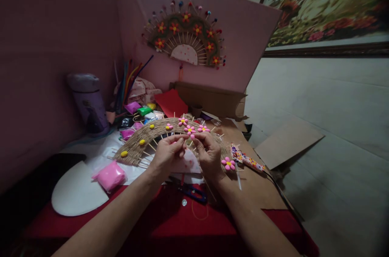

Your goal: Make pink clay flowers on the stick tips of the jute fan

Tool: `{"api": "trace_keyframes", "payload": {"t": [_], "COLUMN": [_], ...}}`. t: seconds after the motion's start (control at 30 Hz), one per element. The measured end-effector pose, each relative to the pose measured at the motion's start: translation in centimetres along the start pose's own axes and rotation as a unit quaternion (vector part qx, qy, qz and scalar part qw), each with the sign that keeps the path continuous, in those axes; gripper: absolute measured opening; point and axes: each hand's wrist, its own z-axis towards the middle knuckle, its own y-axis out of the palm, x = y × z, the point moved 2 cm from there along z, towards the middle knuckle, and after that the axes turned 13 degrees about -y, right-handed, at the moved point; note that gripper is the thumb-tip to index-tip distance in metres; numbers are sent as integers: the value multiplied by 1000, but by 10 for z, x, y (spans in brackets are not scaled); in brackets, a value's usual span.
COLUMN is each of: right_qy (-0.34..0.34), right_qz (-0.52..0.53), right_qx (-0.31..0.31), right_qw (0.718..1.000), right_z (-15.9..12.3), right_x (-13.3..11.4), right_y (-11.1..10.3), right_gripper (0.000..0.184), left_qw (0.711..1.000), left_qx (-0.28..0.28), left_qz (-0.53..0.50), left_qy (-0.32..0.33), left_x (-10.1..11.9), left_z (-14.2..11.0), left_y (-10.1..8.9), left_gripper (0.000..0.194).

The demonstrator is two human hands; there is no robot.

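Observation:
My left hand (170,152) and my right hand (209,153) meet above a fan-shaped frame wrapped in brown twine (133,147), with thin sticks running through it. The fingers of my right hand pinch a small piece of pink clay (192,137). My left hand is closed, with a bit of pink clay showing at its fingers, mostly hidden. Pink clay flowers (190,129) with yellow middles lie on the twine, one more (227,163) at its right end. Several yellow clay discs (142,142) sit along the left side.
A pink clay packet (110,176) and a white fan-shaped board (77,190) lie at left. Blue-handled scissors (194,193) rest below my hands. A flower-patterned glue gun (247,160) with a cord lies right on cardboard. Behind stand a purple bottle (89,105) and a finished fan (185,38).

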Motion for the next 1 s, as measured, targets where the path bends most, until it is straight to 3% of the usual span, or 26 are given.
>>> {"api": "trace_keyframes", "payload": {"t": [0.2, 0.33, 0.5, 1.0], "right_qy": [-56, -63, -55, -50], "right_qz": [3, -5, -16, -12], "right_qx": [-43, -51, -33, -36], "right_qw": [997, 997, 998, 998], "right_z": [-1, -2, -2, -1], "right_x": [-5, -5, -4, -3], "right_y": [1, 1, 1, 0], "right_gripper": [16, 22, 14, 12], "left_qw": [997, 998, 995, 997], "left_qx": [-3, -31, -73, -52], "left_qz": [76, 42, 31, 42], "left_qy": [0, -22, -56, -38], "left_x": [-1, 1, 1, 0], "left_z": [-3, -5, -9, -5], "left_y": [2, 4, 7, 4], "left_gripper": [38, 40, 34, 37]}}
